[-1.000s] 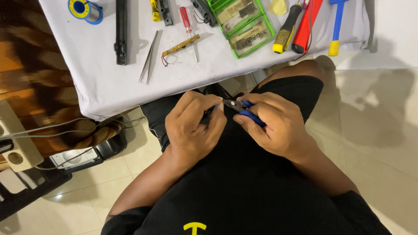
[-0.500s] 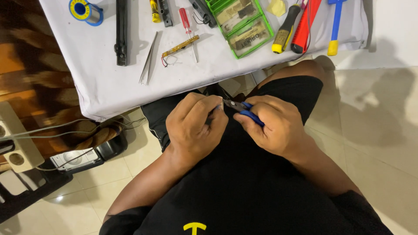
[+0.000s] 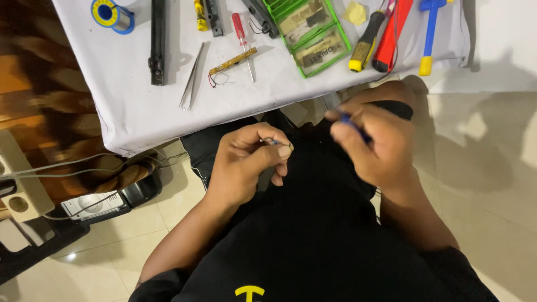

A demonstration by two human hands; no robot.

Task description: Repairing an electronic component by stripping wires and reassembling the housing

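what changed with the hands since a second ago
The right hand pulled away to the right with the blue-handled tool, so the hands no longer meet. The left hand kept pinching the small wire piece. The tools on the white table stayed put.

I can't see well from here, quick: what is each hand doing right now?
Left hand: fingers pinched shut on a thin small wire piece.
Right hand: closed around a blue-handled small tool, blurred.

My matt black cotton shirt [image 3: 330,240], matt white cloth table cover [image 3: 140,106], shiny metal tweezers [image 3: 191,78], glossy green plastic case [image 3: 313,31], glossy pale floor tiles [image 3: 481,168].
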